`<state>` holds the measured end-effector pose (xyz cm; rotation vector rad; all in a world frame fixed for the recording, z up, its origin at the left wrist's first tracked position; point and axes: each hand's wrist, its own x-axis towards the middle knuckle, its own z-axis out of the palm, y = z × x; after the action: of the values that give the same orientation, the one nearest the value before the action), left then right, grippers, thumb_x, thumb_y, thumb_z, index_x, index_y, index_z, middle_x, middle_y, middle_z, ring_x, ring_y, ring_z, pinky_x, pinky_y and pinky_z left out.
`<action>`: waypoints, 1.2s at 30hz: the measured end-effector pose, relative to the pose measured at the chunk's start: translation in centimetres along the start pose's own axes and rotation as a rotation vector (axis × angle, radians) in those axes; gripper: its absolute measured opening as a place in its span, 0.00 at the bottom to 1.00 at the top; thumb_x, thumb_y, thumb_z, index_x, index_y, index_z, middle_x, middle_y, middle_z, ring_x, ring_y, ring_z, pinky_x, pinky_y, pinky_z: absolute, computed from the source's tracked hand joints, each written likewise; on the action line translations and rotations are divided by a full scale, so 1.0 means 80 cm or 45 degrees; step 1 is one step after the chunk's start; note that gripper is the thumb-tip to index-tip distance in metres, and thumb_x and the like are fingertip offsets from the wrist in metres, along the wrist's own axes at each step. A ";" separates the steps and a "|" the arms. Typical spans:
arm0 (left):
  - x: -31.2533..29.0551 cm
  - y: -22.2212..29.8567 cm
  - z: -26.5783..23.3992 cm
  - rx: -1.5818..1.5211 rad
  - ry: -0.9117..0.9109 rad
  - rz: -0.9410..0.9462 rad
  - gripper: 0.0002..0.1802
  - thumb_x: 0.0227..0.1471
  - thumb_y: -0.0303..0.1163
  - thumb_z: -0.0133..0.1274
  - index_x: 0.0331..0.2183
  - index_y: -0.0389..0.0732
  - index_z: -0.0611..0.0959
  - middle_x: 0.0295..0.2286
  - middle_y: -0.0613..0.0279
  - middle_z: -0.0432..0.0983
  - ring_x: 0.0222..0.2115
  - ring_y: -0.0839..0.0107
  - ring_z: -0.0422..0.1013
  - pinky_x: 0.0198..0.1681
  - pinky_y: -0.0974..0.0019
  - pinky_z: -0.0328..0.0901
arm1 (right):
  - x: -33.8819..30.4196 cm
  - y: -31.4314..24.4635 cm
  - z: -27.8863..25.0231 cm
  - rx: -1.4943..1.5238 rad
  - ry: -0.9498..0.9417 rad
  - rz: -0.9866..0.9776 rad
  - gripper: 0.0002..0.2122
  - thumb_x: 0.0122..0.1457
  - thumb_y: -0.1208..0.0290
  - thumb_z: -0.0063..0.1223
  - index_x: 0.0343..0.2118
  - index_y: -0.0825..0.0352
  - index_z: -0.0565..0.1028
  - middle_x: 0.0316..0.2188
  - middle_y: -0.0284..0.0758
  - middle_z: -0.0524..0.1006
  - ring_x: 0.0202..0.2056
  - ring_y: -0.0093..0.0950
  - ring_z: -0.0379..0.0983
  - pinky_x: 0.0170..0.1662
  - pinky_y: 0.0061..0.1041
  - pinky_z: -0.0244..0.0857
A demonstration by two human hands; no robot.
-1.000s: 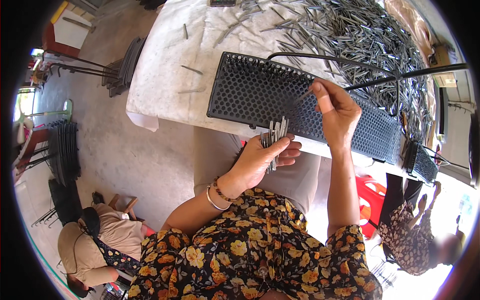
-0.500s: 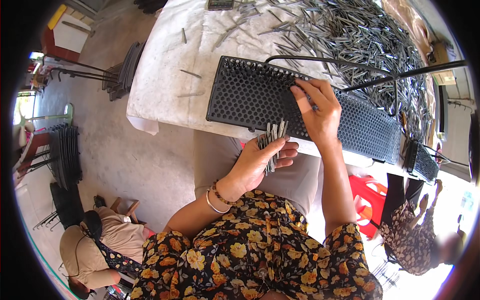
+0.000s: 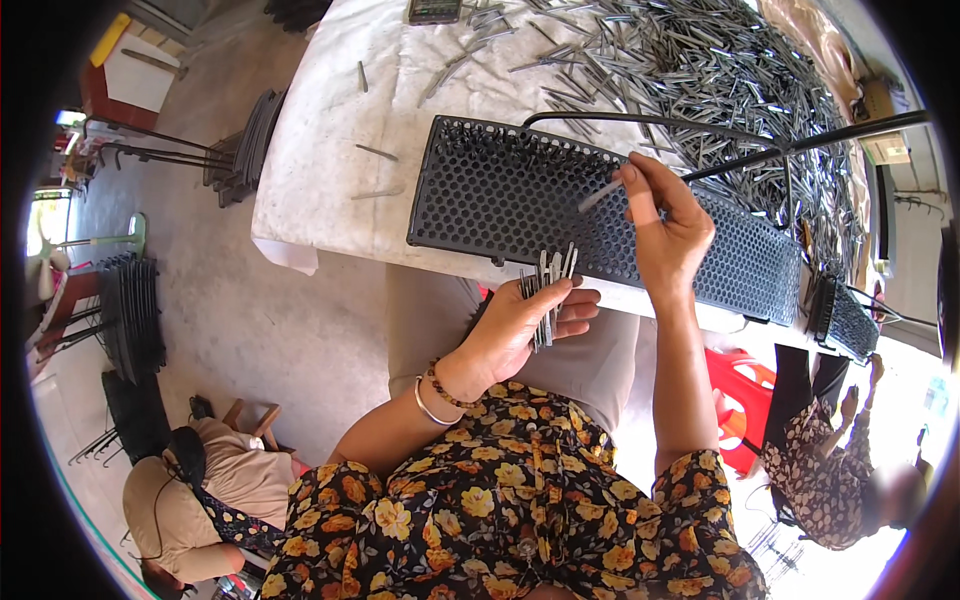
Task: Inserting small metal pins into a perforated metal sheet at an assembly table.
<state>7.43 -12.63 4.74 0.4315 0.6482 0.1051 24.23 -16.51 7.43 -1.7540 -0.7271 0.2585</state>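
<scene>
My left hand [image 3: 503, 335] is closed around a bundle of thin grey metal strips [image 3: 549, 290], their ends sticking up past the thumb. It is just in front of the near edge of a black perforated rack [image 3: 470, 205]. Above the rack, my right hand [image 3: 672, 235] pinches a single metal strip [image 3: 598, 197] between thumb and fingers, slanting down to the left. Along the rack's far edge, a row of dark pieces [image 3: 500, 138] stands in the holes. My right hand hides part of the rack's surface.
A big heap of metal strips [image 3: 740, 90] covers the far right of the white-covered table [image 3: 330, 160]. A black rod frame [image 3: 650, 120] arches behind the rack. Co-workers sit at lower left [image 3: 190, 490] and lower right [image 3: 815, 465]. A red plastic stool [image 3: 735, 400] stands at right.
My right hand has moved from the rack's far edge slightly right, and a strip now shows in its fingers. My left hand keeps its bundle in nearly the same place.
</scene>
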 end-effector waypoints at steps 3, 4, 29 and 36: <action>0.001 -0.004 -0.005 0.014 0.009 -0.012 0.14 0.57 0.33 0.48 0.41 0.33 0.74 0.39 0.48 0.75 0.39 0.63 0.74 0.40 0.63 0.72 | 0.015 0.019 0.011 -0.197 0.096 -0.331 0.07 0.53 0.76 0.58 0.35 0.70 0.78 0.25 0.34 0.78 0.23 0.18 0.71 0.27 0.17 0.65; 0.001 -0.004 -0.006 0.018 0.002 -0.011 0.13 0.57 0.33 0.49 0.41 0.34 0.74 0.39 0.48 0.75 0.38 0.63 0.75 0.40 0.63 0.72 | 0.017 0.021 0.012 -0.298 0.112 -0.472 0.07 0.53 0.77 0.58 0.35 0.70 0.78 0.25 0.36 0.78 0.23 0.20 0.72 0.27 0.18 0.65; -0.003 0.000 -0.004 0.085 0.026 -0.021 0.14 0.56 0.35 0.51 0.41 0.37 0.76 0.38 0.54 0.77 0.37 0.67 0.75 0.37 0.66 0.72 | 0.007 0.031 0.005 -0.426 -0.079 -0.823 0.09 0.49 0.75 0.59 0.35 0.68 0.78 0.31 0.35 0.76 0.28 0.30 0.73 0.30 0.25 0.65; -0.004 0.001 0.002 0.099 -0.009 0.124 0.14 0.57 0.35 0.50 0.42 0.36 0.75 0.37 0.57 0.77 0.37 0.71 0.74 0.38 0.67 0.72 | -0.040 -0.001 -0.017 0.034 -0.618 0.365 0.08 0.51 0.71 0.60 0.32 0.71 0.80 0.24 0.34 0.79 0.25 0.18 0.72 0.29 0.18 0.66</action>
<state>7.27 -12.69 5.05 0.5387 0.6254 0.1711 22.40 -19.47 7.32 -1.7853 -0.8040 0.9080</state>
